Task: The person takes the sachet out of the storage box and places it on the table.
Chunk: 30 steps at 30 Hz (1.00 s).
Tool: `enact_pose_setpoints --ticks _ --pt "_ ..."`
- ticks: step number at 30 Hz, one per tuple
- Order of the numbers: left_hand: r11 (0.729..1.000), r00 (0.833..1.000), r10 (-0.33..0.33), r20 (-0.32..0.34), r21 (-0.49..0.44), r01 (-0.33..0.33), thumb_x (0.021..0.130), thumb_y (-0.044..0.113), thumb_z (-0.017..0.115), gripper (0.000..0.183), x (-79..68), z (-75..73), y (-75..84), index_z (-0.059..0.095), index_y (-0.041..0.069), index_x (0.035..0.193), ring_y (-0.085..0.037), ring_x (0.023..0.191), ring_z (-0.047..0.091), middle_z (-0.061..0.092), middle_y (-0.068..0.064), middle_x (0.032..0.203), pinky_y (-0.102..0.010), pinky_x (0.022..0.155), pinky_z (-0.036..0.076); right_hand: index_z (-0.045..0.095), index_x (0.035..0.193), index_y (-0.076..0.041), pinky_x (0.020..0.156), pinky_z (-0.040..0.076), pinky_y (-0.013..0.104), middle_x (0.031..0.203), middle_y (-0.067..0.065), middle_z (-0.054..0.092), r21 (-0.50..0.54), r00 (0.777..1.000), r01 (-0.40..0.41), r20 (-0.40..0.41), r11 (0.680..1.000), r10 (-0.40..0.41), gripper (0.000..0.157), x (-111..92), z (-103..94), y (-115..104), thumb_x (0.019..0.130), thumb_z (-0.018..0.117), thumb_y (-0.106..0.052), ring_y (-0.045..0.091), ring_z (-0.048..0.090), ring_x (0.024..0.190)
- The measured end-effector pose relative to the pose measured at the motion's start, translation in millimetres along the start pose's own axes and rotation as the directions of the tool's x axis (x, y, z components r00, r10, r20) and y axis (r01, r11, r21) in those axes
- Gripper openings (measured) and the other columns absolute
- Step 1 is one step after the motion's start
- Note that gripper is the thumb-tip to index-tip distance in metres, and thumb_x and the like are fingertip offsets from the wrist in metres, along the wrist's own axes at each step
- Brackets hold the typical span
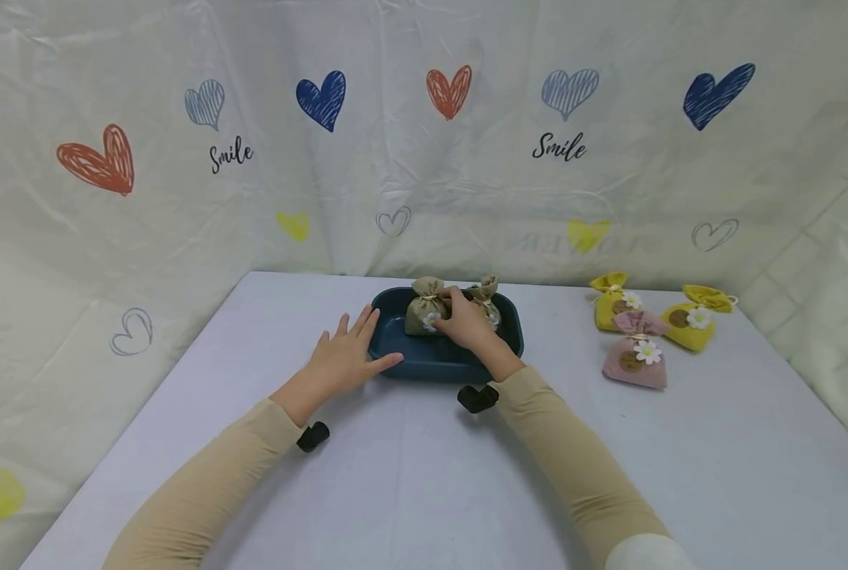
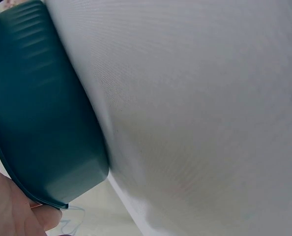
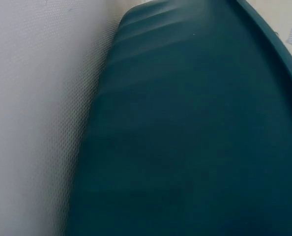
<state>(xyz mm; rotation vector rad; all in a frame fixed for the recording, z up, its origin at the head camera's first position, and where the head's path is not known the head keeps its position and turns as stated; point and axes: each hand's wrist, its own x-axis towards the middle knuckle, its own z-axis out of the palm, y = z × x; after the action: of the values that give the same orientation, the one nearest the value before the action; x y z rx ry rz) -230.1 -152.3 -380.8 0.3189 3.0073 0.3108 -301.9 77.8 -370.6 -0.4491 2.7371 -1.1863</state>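
Observation:
A dark teal plastic basin (image 1: 434, 369) stands near the table's far edge in the head view. Inside it are two khaki drawstring pouches with white daisies: one pouch (image 1: 418, 310) left of centre, the other pouch (image 1: 490, 289) at the right. My right hand (image 1: 466, 323) reaches over the near rim and pinches the left pouch at its right side, thumb by the daisy. With fingers spread and straight, my left hand (image 1: 341, 360) rests at the basin's left rim. The left wrist view shows its fingertip (image 2: 47, 216) at the basin's rim. The basin wall (image 3: 185, 123) fills most of the right wrist view.
On the right of the white-covered table (image 1: 409, 475) lie a pink pouch (image 1: 617, 366) and two yellow pouches, one upright yellow pouch (image 1: 604, 315) behind it and one tilted yellow pouch (image 1: 690, 339) beside it. A curtain (image 1: 388, 166) printed with hearts hangs behind.

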Motion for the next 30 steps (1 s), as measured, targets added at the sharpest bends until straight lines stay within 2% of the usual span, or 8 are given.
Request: enact_pose_setpoints --ticks 11,19,24,30 --pt "1.000 1.000 0.004 -0.005 0.007 -0.004 0.095 0.080 0.041 0.104 1.6 -1.0 0.0 0.008 0.013 0.167 -0.044 0.154 0.009 0.005 -0.008 0.172 -0.070 0.116 0.017 0.040 0.145 0.001 0.106 0.045 0.047 0.153 0.023 0.046 0.046 1.000 0.004 -0.017 0.999 -0.003 0.055 5.4 2.5 2.6 0.099 0.068 -0.006 0.037 0.046 0.139" --pt "1.000 1.000 0.003 -0.003 -0.003 -0.003 0.094 0.080 0.042 0.104 3.2 1.5 -0.7 0.008 0.013 0.167 -0.044 0.154 0.009 0.005 -0.007 0.172 -0.070 0.116 0.017 0.043 0.146 0.000 0.102 0.047 0.048 0.144 0.025 0.054 0.006 1.000 -0.009 -0.022 1.000 0.009 0.055 3.5 2.3 4.0 0.099 0.070 -0.011 0.039 0.053 0.132" --pt "1.000 1.000 0.000 -0.002 -0.001 0.000 0.094 0.079 0.042 0.104 3.4 2.6 -1.0 0.007 0.014 0.167 -0.043 0.154 0.009 0.005 -0.007 0.172 -0.070 0.116 0.017 0.041 0.148 0.001 0.103 0.046 0.049 0.145 0.026 0.053 -0.046 1.000 -0.028 -0.001 0.999 0.028 0.059 5.5 3.5 3.8 0.099 0.070 -0.016 0.040 0.053 0.131" --pt "1.000 1.000 0.006 -0.006 0.004 -0.006 0.095 0.079 0.042 0.104 4.3 2.8 -1.7 0.008 0.013 0.167 -0.043 0.154 0.009 0.005 -0.008 0.172 -0.070 0.115 0.017 0.039 0.150 0.002 0.105 0.045 0.049 0.145 0.026 0.053 -0.060 0.999 -0.046 0.013 0.997 0.046 0.064 8.6 3.6 3.1 0.099 0.071 -0.019 0.040 0.053 0.131"
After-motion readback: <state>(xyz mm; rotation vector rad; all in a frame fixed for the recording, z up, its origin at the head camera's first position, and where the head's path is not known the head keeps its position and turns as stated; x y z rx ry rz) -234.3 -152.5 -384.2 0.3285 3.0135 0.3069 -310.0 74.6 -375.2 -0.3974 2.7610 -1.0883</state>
